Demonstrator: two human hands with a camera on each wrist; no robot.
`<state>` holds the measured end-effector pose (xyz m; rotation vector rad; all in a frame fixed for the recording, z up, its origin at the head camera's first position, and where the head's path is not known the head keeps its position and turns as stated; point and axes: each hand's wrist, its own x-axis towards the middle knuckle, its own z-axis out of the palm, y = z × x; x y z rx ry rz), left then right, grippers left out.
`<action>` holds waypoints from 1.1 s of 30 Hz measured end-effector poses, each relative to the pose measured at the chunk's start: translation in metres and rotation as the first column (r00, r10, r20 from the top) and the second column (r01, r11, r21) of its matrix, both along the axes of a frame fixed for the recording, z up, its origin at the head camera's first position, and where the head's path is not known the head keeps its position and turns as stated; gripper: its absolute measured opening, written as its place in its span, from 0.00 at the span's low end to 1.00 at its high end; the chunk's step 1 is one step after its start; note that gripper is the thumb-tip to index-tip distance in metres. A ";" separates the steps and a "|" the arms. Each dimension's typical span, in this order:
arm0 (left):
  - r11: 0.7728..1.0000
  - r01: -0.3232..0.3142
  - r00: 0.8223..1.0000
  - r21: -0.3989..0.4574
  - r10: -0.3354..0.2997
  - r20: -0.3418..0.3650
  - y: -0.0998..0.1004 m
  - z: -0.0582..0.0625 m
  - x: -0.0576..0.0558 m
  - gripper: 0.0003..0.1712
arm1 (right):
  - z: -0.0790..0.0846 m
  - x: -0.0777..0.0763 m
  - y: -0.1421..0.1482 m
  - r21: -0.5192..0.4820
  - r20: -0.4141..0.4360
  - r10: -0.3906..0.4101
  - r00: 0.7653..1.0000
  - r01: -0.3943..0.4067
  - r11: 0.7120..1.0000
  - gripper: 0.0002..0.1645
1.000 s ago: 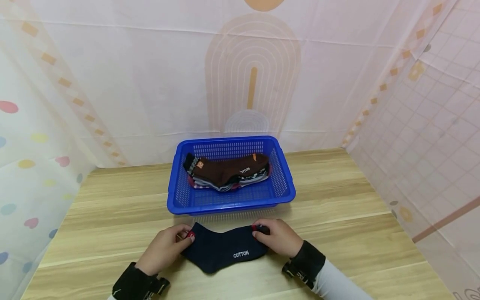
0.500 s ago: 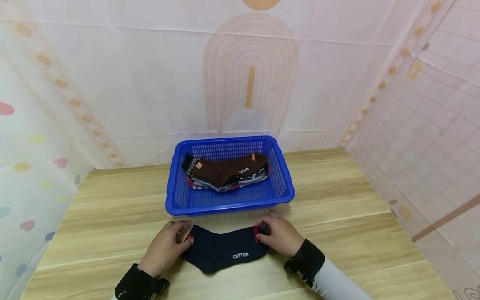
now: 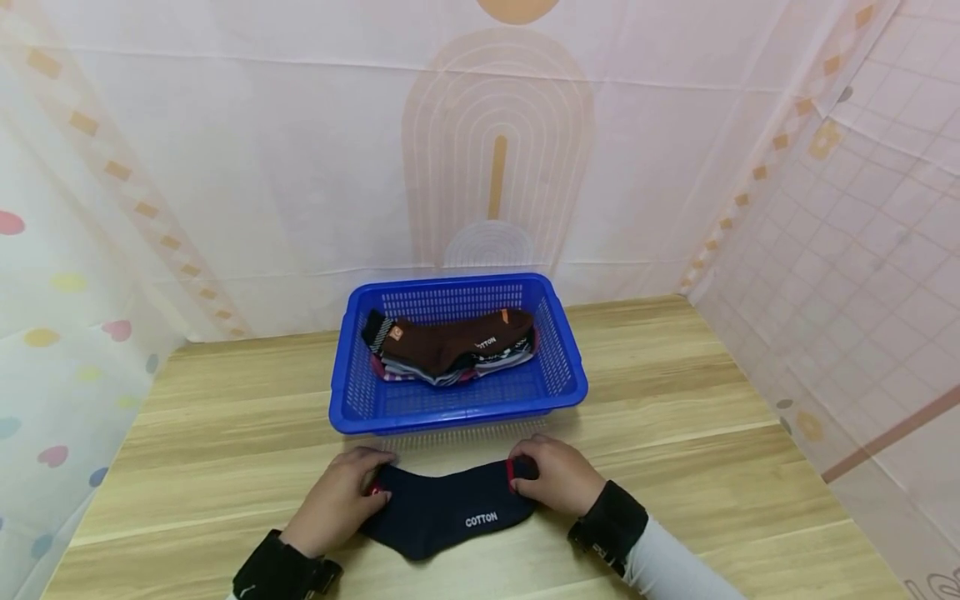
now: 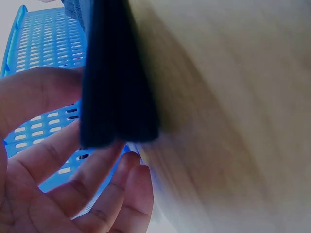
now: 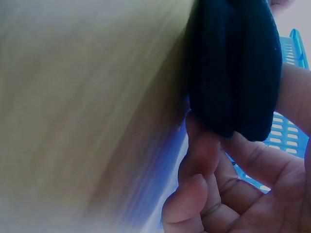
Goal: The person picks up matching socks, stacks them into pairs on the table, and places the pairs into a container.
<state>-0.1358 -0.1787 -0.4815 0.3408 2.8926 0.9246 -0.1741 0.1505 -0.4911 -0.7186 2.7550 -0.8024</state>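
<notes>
A pair of dark navy socks (image 3: 446, 508) lies flat in front of the basket, marked "COTTON" in white, with red bands near the ends. At the left end, my left hand (image 3: 336, 500) pinches the socks between thumb and fingers. Over at the right end my right hand (image 3: 558, 475) pinches them beside a red band. Two layers of the navy socks (image 4: 116, 82) show edge-on in the left wrist view, the thumb on one side and fingers underneath. The right wrist view has the socks' other end (image 5: 233, 73) resting against the curled fingers (image 5: 204, 150).
Just beyond the hands stands a blue plastic basket (image 3: 457, 414) with slotted sides. Inside it, brown socks (image 3: 442, 340) lie on top of a stack of grey and patterned socks. The wooden table (image 3: 247, 417) meets printed curtains at the back and both sides.
The navy socks and both hands have shifted slightly toward me, away from the basket. My left hand's fingers have moved a little over the socks' end. The basket's contents look unchanged.
</notes>
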 end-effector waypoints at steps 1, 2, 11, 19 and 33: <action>1.000 -0.001 1.000 -0.006 0.001 0.002 0.000 0.000 0.000 0.22 | 0.000 0.000 0.000 0.004 -0.001 0.004 1.000 -0.004 1.000 0.13; 1.000 -0.005 1.000 -0.013 0.005 0.006 0.000 0.000 0.001 0.22 | 0.000 0.000 -0.001 0.007 -0.005 0.008 1.000 -0.008 1.000 0.13; 0.997 -0.071 0.992 -0.024 0.073 0.105 0.001 -0.002 0.000 0.14 | -0.001 0.002 -0.002 -0.006 -0.020 0.025 0.999 -0.025 1.000 0.09; 0.996 -0.082 0.981 0.041 0.074 0.178 -0.002 0.005 0.003 0.09 | 0.003 0.003 -0.003 -0.025 -0.012 0.030 0.999 -0.031 0.999 0.09; 0.997 -0.067 0.992 0.024 0.064 0.105 -0.010 0.039 0.011 0.07 | 0.016 0.006 0.001 -0.099 0.023 0.062 0.998 -0.060 0.993 0.09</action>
